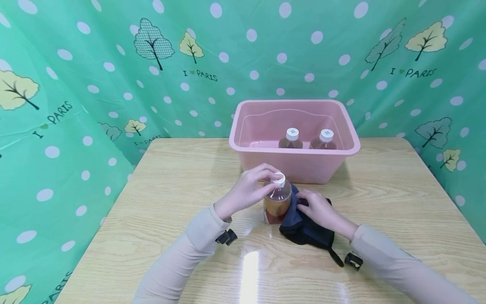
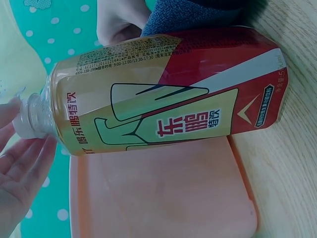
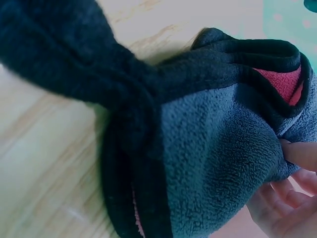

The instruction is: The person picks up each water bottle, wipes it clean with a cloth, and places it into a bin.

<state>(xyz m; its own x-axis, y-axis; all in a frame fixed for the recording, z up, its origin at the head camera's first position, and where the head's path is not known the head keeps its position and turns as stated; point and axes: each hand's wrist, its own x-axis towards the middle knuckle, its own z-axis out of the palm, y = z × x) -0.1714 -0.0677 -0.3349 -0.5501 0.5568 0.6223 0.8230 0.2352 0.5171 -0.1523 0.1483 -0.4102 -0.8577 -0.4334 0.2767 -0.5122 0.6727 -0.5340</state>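
A drink bottle [image 1: 278, 207] with a white cap and a red and gold label stands upright on the table, just in front of the pink bin. My left hand [image 1: 253, 188] pinches its cap from above, fingers and thumb around it. In the left wrist view the label of the bottle [image 2: 148, 94] faces the camera. Beside the bottle, my right hand [image 1: 318, 207] grips a dark blue-grey cloth [image 3: 213, 144] with black edging and a bit of red inside. The cloth lies bunched against the bottle's right side, and its black loop trails toward the front.
Behind the bottle sits a pink bin [image 1: 284, 166]. Inside it, on the right, stand two white-capped bottles, one [image 1: 291, 139] left of the other [image 1: 325, 140]. The wooden table [image 1: 163, 185] extends to both sides, and a green patterned curtain [image 1: 235, 55] hangs behind.
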